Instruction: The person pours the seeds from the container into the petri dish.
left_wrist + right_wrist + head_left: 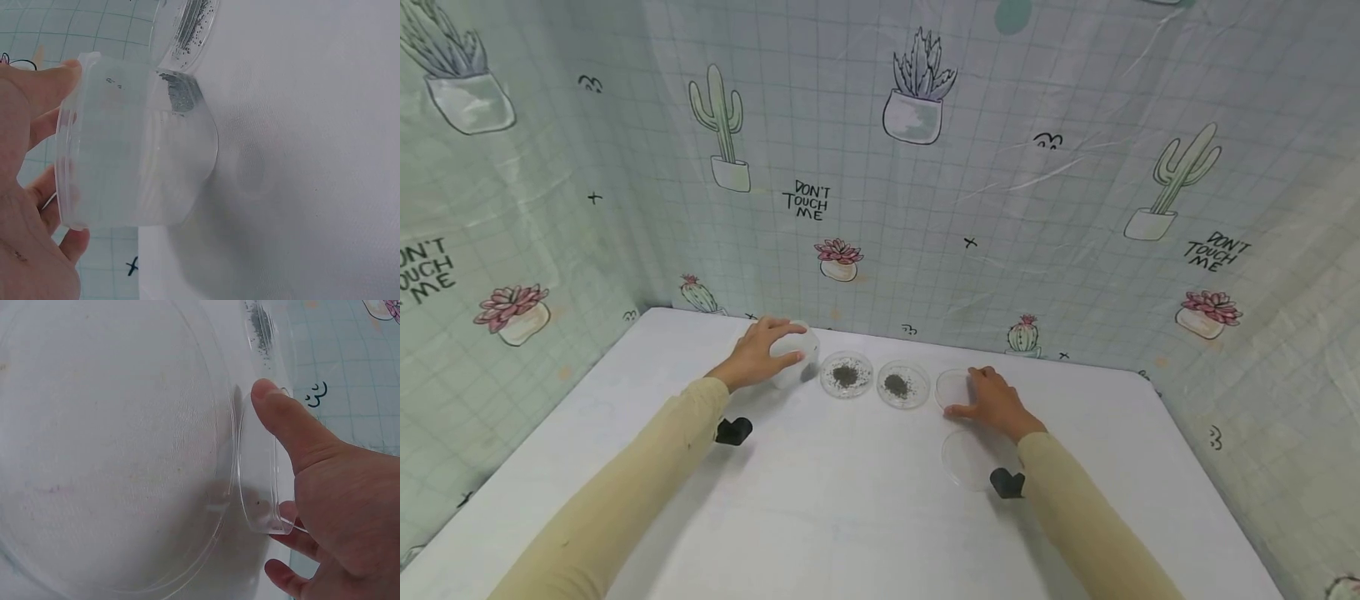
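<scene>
My left hand [758,354] grips a translucent plastic tub [131,144] by its rim, with the thumb on one side and the fingers on the other. Some dark grains [181,92] lie in the tub near its base. At the right, my right hand [995,402] spans a clear petri dish [255,462], thumb and fingers holding opposite edges. Just in front of that dish lies a larger clear round dish or lid [961,462]. Between the hands stand two petri dishes, the left one [825,384] and the right one [919,393], each with a pile of dark grains.
A white table [820,517] spreads out under everything. Behind it rises a cloth backdrop [865,183] printed with a grid and potted cacti, and more of the cloth runs along both sides. The row of dishes stands near the table's back edge.
</scene>
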Available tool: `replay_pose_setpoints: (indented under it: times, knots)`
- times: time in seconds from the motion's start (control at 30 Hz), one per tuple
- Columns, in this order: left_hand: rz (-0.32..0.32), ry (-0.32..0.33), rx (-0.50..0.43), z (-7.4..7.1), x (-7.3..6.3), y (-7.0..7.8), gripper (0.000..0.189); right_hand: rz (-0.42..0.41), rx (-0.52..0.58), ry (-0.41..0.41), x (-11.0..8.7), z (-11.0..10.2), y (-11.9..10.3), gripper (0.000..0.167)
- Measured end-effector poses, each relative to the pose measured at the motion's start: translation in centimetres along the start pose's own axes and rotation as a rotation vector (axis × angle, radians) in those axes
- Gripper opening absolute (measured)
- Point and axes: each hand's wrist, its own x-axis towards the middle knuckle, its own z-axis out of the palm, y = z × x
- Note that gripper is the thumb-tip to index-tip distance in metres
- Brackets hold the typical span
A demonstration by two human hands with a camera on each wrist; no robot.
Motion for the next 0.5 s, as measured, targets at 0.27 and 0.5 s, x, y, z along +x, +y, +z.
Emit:
replay_pose_setpoints:
  times: [0.27,0.5]
  knots:
    - [-0.007,-0.008,-0.013,0.12,-0.11,0.14,0.051,0.014,0.011,0.002,-0.39,0.03,0.33,0.104]
    - [-0.011,-0.011,-0.007,-0.17,-0.17,0.31,0.052,0.015,0.018,0.004,-0.54,-0.16,0.87,0.096]
